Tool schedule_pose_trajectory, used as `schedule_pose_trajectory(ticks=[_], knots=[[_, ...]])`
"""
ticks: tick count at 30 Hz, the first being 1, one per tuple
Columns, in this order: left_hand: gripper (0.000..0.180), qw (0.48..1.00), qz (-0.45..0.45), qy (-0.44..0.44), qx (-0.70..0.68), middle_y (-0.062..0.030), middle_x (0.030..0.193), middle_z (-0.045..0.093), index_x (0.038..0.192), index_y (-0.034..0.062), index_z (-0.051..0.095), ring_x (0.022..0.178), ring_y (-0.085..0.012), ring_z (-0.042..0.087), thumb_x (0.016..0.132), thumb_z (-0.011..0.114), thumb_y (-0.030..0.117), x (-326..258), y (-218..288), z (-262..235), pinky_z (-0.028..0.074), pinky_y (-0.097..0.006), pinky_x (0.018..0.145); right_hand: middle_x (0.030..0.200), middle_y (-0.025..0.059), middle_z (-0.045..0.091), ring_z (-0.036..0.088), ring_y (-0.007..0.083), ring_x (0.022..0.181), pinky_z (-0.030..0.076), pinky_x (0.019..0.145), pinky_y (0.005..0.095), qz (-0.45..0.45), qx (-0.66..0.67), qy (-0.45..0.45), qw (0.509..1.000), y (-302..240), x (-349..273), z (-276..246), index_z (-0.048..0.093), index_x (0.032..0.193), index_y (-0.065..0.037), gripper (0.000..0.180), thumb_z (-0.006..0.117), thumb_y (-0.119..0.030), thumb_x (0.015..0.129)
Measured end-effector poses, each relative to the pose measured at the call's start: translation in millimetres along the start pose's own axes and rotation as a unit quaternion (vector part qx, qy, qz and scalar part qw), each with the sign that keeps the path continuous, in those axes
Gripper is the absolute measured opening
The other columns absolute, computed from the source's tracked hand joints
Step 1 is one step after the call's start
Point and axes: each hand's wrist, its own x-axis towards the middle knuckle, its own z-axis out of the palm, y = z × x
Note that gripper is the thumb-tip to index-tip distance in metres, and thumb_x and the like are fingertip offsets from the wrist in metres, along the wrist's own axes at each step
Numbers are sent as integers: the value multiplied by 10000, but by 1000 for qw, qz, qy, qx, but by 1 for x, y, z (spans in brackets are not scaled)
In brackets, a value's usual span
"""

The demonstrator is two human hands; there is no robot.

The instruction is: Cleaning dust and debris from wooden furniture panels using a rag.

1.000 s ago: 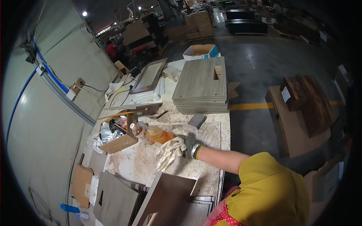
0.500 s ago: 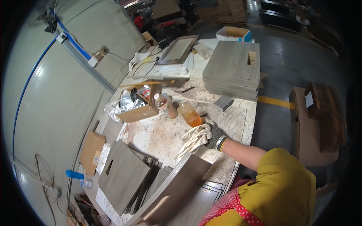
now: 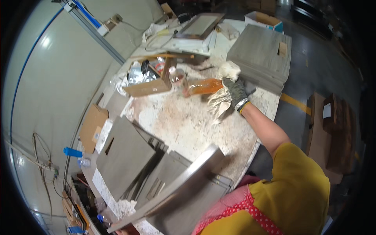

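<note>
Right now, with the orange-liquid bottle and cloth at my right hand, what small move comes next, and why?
I'd probably tip the bottle upright, clear of the cloth: your gloved right hand holds it nearly level, with orange liquid inside, and I can't tell whether it's capped. Your left hand seems occupied at the raised gray board's lower end.

From its eleven-o'clock slant a moment ago, the amber bottle (image 3: 205, 86) is being tipped nearly level by the gloved right hand (image 3: 236, 93), along nine-to-three o'clock.
</note>
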Motion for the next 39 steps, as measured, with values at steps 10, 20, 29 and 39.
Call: schedule_pose_trajectory(ticks=[10,20,29,39], knots=[[427,993,81,-28,-84,-111,1058,533,1096,7,461,972,-218,513,784,623,248,58,-44,45,381,-368,896,1026,198,555,555,345,910,446,780,415,-287,-671,-228,645,-36,40,85,552,1006,-78,269,471,-210,787],[467,996,42,-33,-69,-113,1076,526,1123,9,442,988,-220,509,783,625,271,58,-56,48,370,-372,911,1042,91,556,550,192,893,447,827,312,-163,-36,-180,969,-90,75,31,475,1141,-42,346,543,-211,847],[503,996,5,-17,-87,-115,1093,520,1147,10,425,1002,-223,505,782,627,293,24,-63,48,360,-376,925,1067,75,567,552,168,973,480,830,297,96,277,-257,921,-161,-43,40,471,1166,-63,362,555,-199,841],[374,994,-5,-36,-105,-55,1089,506,1191,11,414,1002,-138,463,835,500,86,-4,-38,34,338,-284,906,1079,89,557,561,221,959,462,850,348,37,11,-555,831,-191,-57,79,474,1171,-62,455,627,-161,754]])
